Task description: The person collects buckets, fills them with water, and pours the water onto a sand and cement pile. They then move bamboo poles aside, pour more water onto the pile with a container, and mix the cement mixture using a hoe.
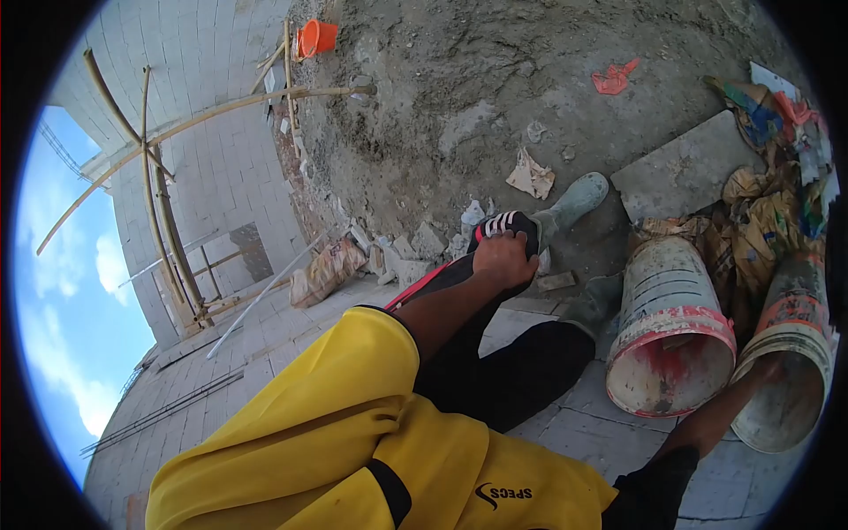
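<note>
My left hand [505, 259] lies on my bent knee, its fingers apart over the black trousers [530, 353] with white stripes. It holds nothing. On the right, my right hand [767, 369] reaches into the mouth of a dirty whitish bucket [777, 428] tipped on its side. The bucket's shadowed inside hides its fingers, so what they hold or touch cannot be made out. Beside it lies another tipped bucket [671, 287], whitish with a red-stained rim and inside. Both bucket mouths face towards me.
Grey-green rubber boots [579, 201] are on my feet. A grey slab [685, 168] and crumpled paper sacks [764, 225] lie past the buckets. Rubble and a filled sack [327, 269] line the block paving. Bamboo poles [155, 203] stand left; an orange bucket [318, 38] is farther off.
</note>
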The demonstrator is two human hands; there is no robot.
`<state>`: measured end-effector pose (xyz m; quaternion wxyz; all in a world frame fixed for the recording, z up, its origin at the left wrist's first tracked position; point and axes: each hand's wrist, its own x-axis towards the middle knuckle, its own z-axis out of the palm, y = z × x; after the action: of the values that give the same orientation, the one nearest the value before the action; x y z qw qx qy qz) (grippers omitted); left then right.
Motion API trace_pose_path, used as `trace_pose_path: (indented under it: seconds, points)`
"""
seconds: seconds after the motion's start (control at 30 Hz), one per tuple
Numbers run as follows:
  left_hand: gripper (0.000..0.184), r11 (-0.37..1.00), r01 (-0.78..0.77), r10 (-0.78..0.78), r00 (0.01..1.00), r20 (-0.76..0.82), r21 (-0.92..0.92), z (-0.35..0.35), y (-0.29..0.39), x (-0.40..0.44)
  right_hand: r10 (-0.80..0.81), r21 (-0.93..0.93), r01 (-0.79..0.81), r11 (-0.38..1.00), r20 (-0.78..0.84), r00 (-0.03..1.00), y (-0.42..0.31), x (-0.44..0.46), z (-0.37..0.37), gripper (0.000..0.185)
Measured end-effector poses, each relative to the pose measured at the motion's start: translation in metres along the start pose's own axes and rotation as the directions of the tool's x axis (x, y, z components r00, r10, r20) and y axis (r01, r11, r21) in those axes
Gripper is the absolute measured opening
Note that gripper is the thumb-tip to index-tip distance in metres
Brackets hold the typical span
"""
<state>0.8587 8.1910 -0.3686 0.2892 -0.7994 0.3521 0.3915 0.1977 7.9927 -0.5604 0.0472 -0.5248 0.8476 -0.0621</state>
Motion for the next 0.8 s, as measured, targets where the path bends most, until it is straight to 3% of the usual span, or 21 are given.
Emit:
trace_pose_path:
  seconds: [0.17,0.27,0.3,0.33,0.37,0.43,0.47,0.5,0.53,0.6,0.63,0.67,0.7,0.77,0.8]
  points:
    - [0.049,0.999,0.009,-0.011,0.999,-0.051,-0.038,0.013,-0.003,-0.004,0.028,0.346,0.052,0.937,-0.225,0.974,-0.077,-0.024,-0.115,0.08]
    - [0.049,0.997,0.015,-0.019,0.998,-0.053,-0.07,0.02,-0.01,-0.006,-0.101,0.287,0.146,0.947,-0.163,0.981,-0.127,-0.062,-0.208,0.08]
    - [0.049,0.997,0.011,-0.015,0.998,-0.053,-0.077,0.024,-0.011,-0.007,-0.36,0.123,0.401,0.908,-0.259,0.896,-0.136,-0.071,-0.224,0.08]
    - [0.049,0.996,0.011,-0.016,0.998,-0.056,-0.094,0.025,-0.013,-0.008,-0.598,-0.063,0.611,0.789,-0.307,0.74,-0.152,-0.082,-0.238,0.08]
    - [0.049,0.993,0.017,-0.024,0.998,-0.056,-0.116,0.025,-0.015,-0.008,-0.61,-0.066,0.624,0.778,-0.315,0.727,-0.172,-0.092,-0.243,0.08]
    - [0.049,0.987,0.031,-0.043,0.996,-0.073,-0.156,0.025,-0.021,-0.009,-0.822,0.2,0.811,0.55,-0.045,0.568,-0.245,-0.12,-0.229,0.083]
    - [0.049,0.985,0.044,-0.054,0.997,-0.056,-0.168,0.026,-0.024,-0.01,-0.875,0.309,0.831,0.462,0.007,0.484,-0.284,-0.142,-0.211,0.083]
    - [0.049,0.983,0.054,-0.062,0.997,-0.042,-0.176,0.026,-0.027,-0.011,-0.919,0.415,0.829,0.374,0.045,0.391,-0.328,-0.168,-0.189,0.083]
    - [0.049,0.98,0.057,-0.069,0.996,-0.057,-0.19,0.025,-0.03,-0.012,-0.937,0.412,0.845,0.34,0.228,0.266,-0.376,-0.195,-0.175,0.085]
    - [0.049,0.981,0.053,-0.056,0.998,-0.011,-0.188,0.023,-0.034,-0.011,-0.985,0.608,0.782,0.135,0.168,0.04,-0.48,-0.274,-0.118,0.091]
    - [0.049,0.978,0.058,-0.063,0.998,-0.021,-0.203,0.021,-0.033,-0.013,-0.977,0.683,0.717,0.141,0.215,-0.012,-0.542,-0.328,-0.105,0.093]
    - [0.048,0.973,0.057,-0.059,0.998,-0.002,-0.222,0.02,-0.033,-0.015,-0.969,0.659,0.747,0.082,0.227,-0.094,-0.601,-0.383,-0.1,0.095]
    - [0.048,0.972,0.057,-0.057,0.998,0.006,-0.23,0.017,-0.035,-0.015,-0.923,0.637,0.765,0.096,0.344,-0.171,-0.661,-0.435,-0.109,0.095]
    - [0.049,0.97,0.059,-0.062,0.998,-0.004,-0.234,0.02,-0.035,-0.014,-0.862,0.601,0.796,0.073,0.439,-0.253,-0.754,-0.515,-0.141,0.088]
    - [0.05,0.971,0.06,-0.063,0.998,-0.005,-0.23,0.022,-0.034,-0.014,-0.873,0.605,0.793,0.068,0.421,-0.246,-0.781,-0.536,-0.163,0.088]
